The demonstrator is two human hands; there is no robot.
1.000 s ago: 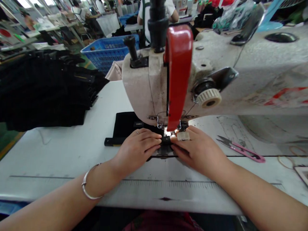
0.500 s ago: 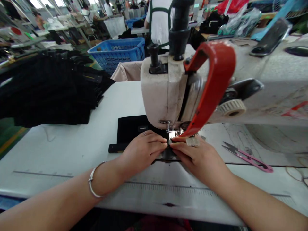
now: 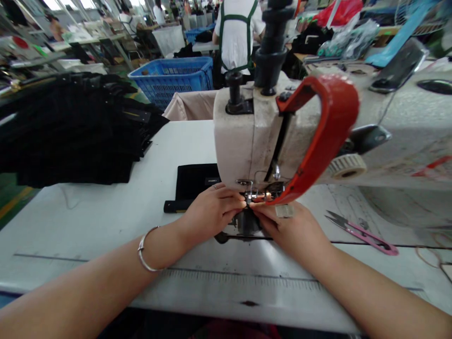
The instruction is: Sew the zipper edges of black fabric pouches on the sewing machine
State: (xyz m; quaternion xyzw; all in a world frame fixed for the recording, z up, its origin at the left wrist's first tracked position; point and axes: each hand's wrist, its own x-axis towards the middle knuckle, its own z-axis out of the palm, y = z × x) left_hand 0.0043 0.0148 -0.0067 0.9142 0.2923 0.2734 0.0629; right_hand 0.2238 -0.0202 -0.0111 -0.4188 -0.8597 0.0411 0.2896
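Observation:
Under the white sewing machine head [image 3: 235,141] with its red guard [image 3: 328,127] lies a flat black fabric piece [image 3: 192,181] with a small label, its edge strip sticking out to the left. My left hand [image 3: 212,209] has its fingers pressed together on the fabric's edge, just left of the needle area. From the right, my right hand [image 3: 293,226] meets it, fingertips closed at the same edge by the presser foot; the bit between them is mostly hidden. A bracelet [image 3: 143,252] circles my left wrist.
Pink thread snips [image 3: 367,233] lie right of my right hand. A pile of black fabric pieces [image 3: 74,132] covers the table's left back. Behind stand a blue basket [image 3: 176,77] and a person in white [image 3: 236,37].
Both hands and the black fabric piece have shifted slightly away from me, toward the back of the machine. More of the metal plate shows in front of the fingertips.

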